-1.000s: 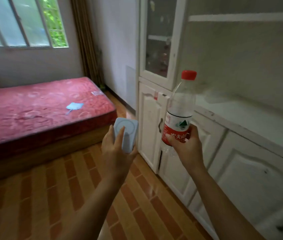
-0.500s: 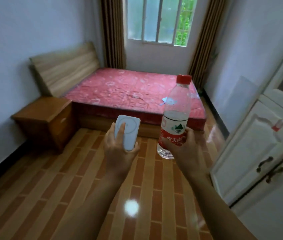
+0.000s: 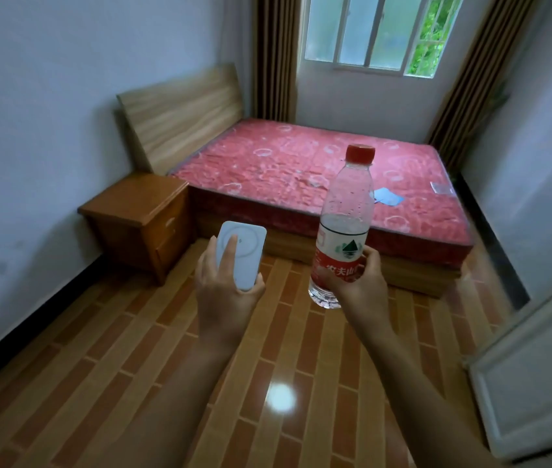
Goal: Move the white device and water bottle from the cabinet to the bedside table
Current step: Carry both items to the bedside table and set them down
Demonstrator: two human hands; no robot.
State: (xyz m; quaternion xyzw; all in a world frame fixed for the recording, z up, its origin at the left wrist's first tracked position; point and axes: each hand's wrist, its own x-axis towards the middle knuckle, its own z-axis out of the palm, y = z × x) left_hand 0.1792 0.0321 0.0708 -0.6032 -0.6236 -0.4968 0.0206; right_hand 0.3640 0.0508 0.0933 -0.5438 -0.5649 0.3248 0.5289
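My left hand grips the white device, a flat rounded rectangle with a ring mark, my thumb lying across its face. My right hand holds the water bottle upright by its red label; the bottle is clear with a red cap. Both are held out in front of me above the floor. The wooden bedside table stands to the left ahead, against the wall beside the bed, well beyond my hands.
A bed with a red mattress and wooden headboard fills the far side under the window. A blue paper lies on it. The white cabinet is at the right edge. Tiled floor stretches between me and the bedside table.
The view has swung left from the cabinet to the bed and bedside table and come a little closer. Both hands keep the same hold on the device and bottle.
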